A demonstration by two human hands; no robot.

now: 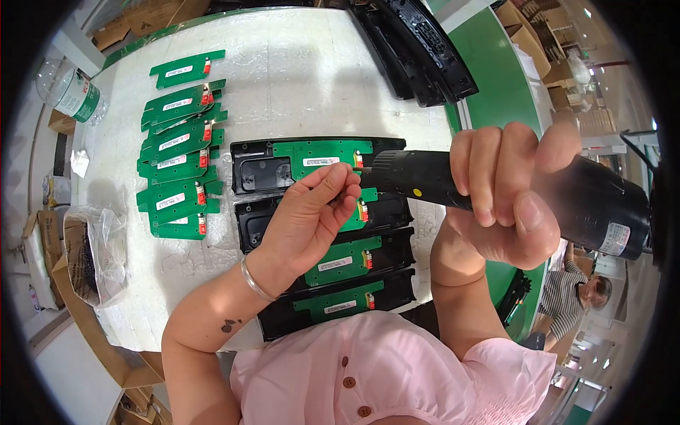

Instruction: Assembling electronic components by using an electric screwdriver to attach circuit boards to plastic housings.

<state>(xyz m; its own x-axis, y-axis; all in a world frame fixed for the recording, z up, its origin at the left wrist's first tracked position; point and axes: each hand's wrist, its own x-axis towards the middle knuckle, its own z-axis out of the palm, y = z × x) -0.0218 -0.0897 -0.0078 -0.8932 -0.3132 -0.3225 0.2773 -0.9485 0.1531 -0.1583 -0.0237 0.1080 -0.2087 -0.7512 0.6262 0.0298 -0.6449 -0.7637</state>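
My right hand [506, 195] is wrapped round a black electric screwdriver [418, 176], which lies nearly level with its tip toward the left. At that tip, the thumb and forefinger of my left hand [308, 216] are pinched together; what they hold is too small to make out. Beneath them, a green circuit board [294, 150] with a white label and a red part sits in a long black plastic housing [248, 151]. Nearer to me lie several more such housings, each with a board, including a black housing [400, 251]; my left hand and forearm partly cover them.
Several loose green circuit boards [177, 134] overlap in a column on the white padded tabletop [290, 78]. Black plastic covers [425, 53] lie at the far right. At left are a plastic bottle [74, 92] and a clear bag [106, 248] of small dark parts. Another person [574, 294] is at right.
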